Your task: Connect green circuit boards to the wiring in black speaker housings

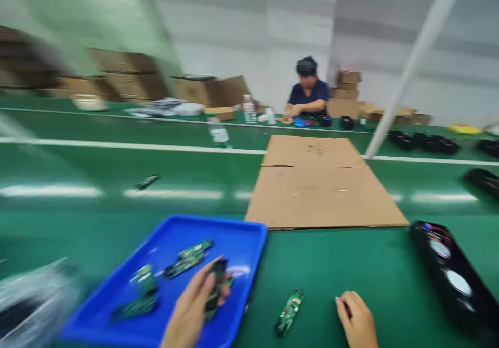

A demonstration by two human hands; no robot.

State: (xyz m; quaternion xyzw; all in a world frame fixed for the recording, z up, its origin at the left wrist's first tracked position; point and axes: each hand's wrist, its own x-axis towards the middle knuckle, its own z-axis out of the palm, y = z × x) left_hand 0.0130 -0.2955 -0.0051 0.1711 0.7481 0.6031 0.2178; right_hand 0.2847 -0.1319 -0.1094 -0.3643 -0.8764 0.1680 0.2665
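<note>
Across the far side of the green work surface [331, 265], a person [307, 96] in a dark top leans over small parts, with cardboard boxes [345, 93] stacked behind. Nearer, a flattened cardboard sheet [315, 197] covers the middle, and a clear bottle [219, 131] stands tilted in view to its left. A slanting white post [415, 62] crosses the view behind the sheet's right side. At the right edge lies a long black housing [440, 280] with round pale parts and wires inside; at the left edge is a crumpled plastic bag [42, 301], blurred. Between bag and sheet, the blue tray [239, 241] holds several green boards [191, 257] lying apart from the held ones.

Over the tray's right part, the left hand [191, 304] grips circuit boards [216, 285] between thumb and fingers; blur hides how many. One loose board [289, 311] lies on the green surface between the hands. To its right, the right hand [356, 319] is loosely curled, thumb slightly apart from the fingers, holding nothing visible.
</note>
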